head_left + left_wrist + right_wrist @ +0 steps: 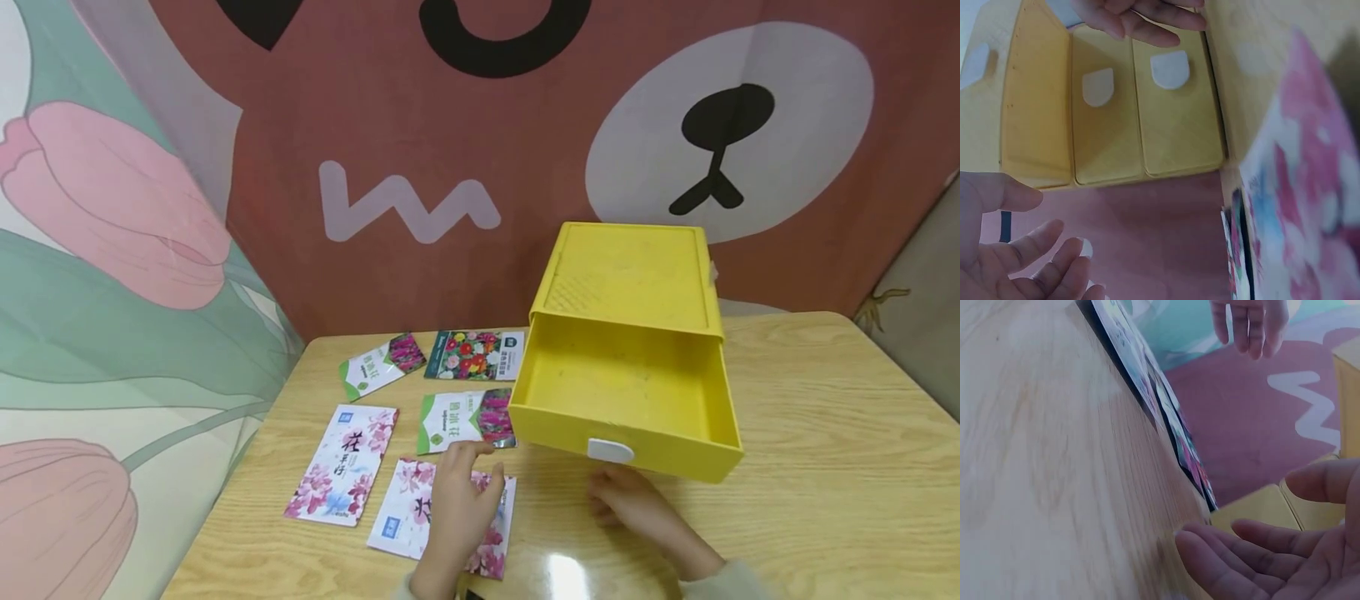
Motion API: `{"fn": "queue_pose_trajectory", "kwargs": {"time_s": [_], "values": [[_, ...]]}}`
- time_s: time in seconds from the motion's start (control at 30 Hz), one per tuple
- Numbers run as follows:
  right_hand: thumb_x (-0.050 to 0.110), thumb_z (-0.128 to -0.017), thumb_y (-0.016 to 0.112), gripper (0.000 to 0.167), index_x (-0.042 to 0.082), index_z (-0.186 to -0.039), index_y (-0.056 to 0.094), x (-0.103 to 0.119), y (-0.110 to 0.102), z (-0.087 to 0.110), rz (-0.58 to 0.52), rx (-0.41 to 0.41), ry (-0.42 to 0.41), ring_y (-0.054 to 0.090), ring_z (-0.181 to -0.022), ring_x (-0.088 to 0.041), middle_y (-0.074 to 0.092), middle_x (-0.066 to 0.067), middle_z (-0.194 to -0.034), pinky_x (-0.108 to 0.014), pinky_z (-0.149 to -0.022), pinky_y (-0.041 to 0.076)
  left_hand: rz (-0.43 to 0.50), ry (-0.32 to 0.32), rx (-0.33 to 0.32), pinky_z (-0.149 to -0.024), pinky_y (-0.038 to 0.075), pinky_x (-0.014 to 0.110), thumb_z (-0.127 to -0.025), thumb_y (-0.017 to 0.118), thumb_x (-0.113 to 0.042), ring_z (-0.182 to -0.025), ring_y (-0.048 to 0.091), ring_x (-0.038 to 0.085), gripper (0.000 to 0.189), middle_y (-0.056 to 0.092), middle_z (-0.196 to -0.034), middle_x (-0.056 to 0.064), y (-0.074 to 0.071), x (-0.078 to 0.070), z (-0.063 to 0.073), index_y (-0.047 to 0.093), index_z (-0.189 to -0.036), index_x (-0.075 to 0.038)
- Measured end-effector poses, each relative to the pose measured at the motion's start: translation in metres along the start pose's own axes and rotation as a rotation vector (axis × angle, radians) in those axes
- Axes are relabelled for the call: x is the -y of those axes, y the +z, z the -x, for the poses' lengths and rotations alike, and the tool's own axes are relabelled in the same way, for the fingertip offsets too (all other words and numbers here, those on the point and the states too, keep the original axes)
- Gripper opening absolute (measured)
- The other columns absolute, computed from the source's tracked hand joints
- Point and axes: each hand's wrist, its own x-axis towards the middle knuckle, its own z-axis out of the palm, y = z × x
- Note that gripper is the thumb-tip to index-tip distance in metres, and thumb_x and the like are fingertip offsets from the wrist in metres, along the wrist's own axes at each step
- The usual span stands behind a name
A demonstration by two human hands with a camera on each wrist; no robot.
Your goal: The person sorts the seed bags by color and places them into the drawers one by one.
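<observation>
Drawer unit (pixel 630 271) stands on the counter (pixel 825 417), its top drawer (pixel 667 457) pulled out and the two lower drawers (pixel 1175 125) closed. Five flat packets (pixel 450 421) lie left of it. Left grip (pixel 459 507): fingers spread, pinching nothing, above the near blossom packet (pixel 405 500). Right grip (pixel 637 504): likewise spread, just below the white handle (pixel 611 451); contact cannot be confirmed. Step in hand, as judged: drawer access gained, packets outside it. Next move would likely call for a light edge pinch on a packet
</observation>
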Motion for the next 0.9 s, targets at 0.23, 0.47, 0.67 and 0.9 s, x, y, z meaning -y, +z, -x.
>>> {"fn": "queue_pose_trajectory", "kwargs": {"time_s": [0.23,0.47,0.67,0.9], "values": [[0.011,-0.088,0.044,0.031,-0.018,-0.099,0.041,0.001,0.013,-0.005,-0.016,0.086,-0.038,0.051,-0.069,-0.02,0.05,-0.01,-0.077,-0.037,-0.061,0.049,-0.087,-0.025,0.004,-0.074,0.04,0.037,-0.07,0.067,-0.015,-0.087,0.049,0.021,0.023,0.054,-0.092,0.004,-0.003,0.012,-0.001,0.06,-0.09,-0.007],[0.012,-0.086,0.047,0.028,-0.014,-0.096,0.046,0.004,0.029,-0.01,0.04,0.095,-0.018,0.052,-0.066,-0.019,0.05,-0.009,-0.075,-0.035,-0.059,0.049,-0.171,-0.06,0.073,-0.077,0.04,0.041,-0.068,0.068,-0.021,-0.089,0.049,0.027,0.032,0.053,-0.096,0.009,-0.008,0.021,-0.002,0.058,-0.094,-0.004],[0.011,-0.086,0.047,0.027,-0.013,-0.098,0.045,0.003,0.042,-0.013,0.041,0.109,-0.008,0.054,-0.066,-0.02,0.052,-0.009,-0.075,-0.035,-0.058,0.049,-0.205,-0.116,0.142,-0.075,0.04,0.045,-0.068,0.068,-0.022,-0.089,0.048,0.031,0.038,0.052,-0.096,0.014,-0.01,0.028,-0.001,0.057,-0.097,0.0],[0.008,-0.084,0.047,0.03,-0.017,-0.1,0.043,0.0,0.054,-0.014,0.0,0.092,0.01,0.056,-0.066,-0.023,0.055,-0.009,-0.076,-0.036,-0.057,0.049,-0.251,-0.187,0.096,-0.071,0.041,0.045,-0.068,0.068,-0.024,-0.086,0.049,0.033,0.041,0.052,-0.097,0.017,-0.017,0.041,-0.001,0.057,-0.099,0.001]]}}
